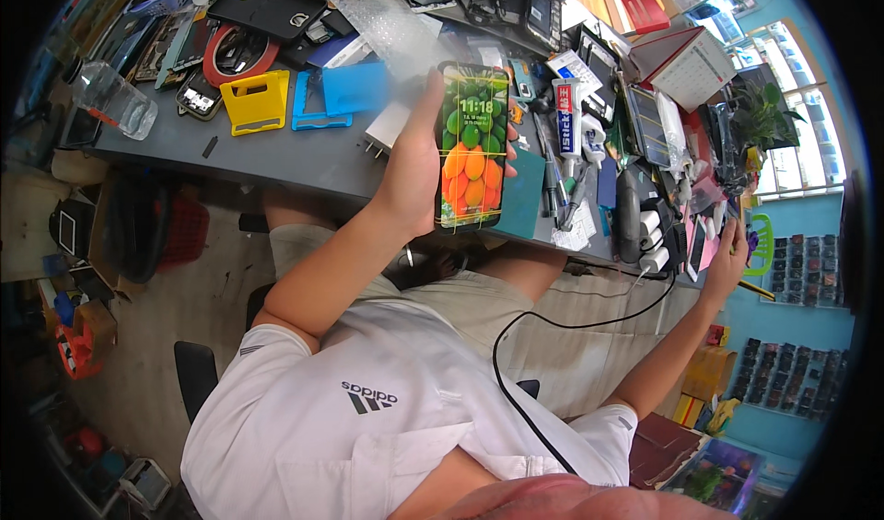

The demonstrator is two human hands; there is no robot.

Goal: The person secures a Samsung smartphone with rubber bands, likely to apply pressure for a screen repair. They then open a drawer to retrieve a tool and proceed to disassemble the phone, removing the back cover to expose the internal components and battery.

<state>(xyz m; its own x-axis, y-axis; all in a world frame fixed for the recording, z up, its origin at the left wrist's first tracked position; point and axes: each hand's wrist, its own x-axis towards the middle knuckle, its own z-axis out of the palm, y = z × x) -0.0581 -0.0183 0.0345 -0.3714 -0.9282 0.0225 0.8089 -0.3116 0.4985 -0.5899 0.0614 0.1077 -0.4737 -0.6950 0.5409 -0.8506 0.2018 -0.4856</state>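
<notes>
Phone (472, 166), lit up, is gripped in the left hand (412, 178) over the near edge of the grey desk (267, 157); the right hand (727, 262) is at the desk's right end, fingers bent, whether holding anything I cannot tell; a teal pad (523, 193) and a tube (566, 120) lie right of the phone, a yellow stand (256, 92) left of it.

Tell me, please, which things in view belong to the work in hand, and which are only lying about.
Work in hand:
- lit phone, held in the left hand
- right hand, near the right end of the desk; whether it holds anything is unclear

Apparently just lying about:
- yellow plastic stand
- clear bottle
- blue-and-white tube
</notes>
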